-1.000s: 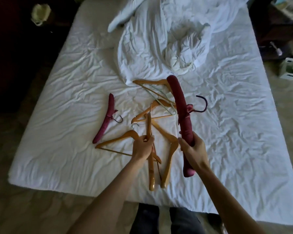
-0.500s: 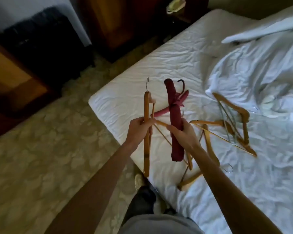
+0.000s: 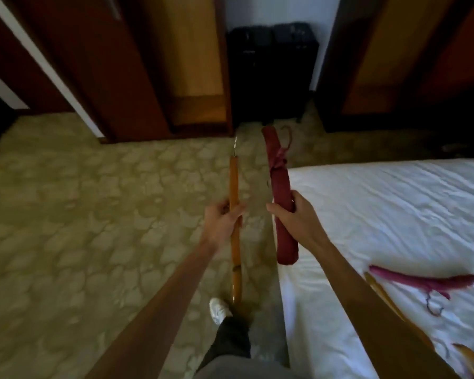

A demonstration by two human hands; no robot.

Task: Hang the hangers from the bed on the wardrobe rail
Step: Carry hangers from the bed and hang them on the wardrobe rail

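Note:
My left hand point(image 3: 222, 223) grips a wooden hanger point(image 3: 234, 184), seen edge-on, with its metal hook pointing away from me above the carpet. My right hand point(image 3: 297, 218) grips a dark red padded hanger point(image 3: 278, 170), held upright at the corner of the bed point(image 3: 394, 214). Another red padded hanger point(image 3: 427, 281) lies on the white sheet at the right. Parts of wooden hangers point(image 3: 381, 294) show beside my right forearm. An open wooden wardrobe point(image 3: 195, 64) stands ahead; its rail is out of view.
Patterned carpet point(image 3: 80, 214) covers the floor between me and the wardrobe. A black suitcase point(image 3: 271, 72) stands against the wall between two wooden units. My leg and white shoe point(image 3: 218, 310) show below.
I have turned left away from the bed, lifting the wooden hanger and the red hanger off it. The wardrobe and suitcase have come into view ahead.

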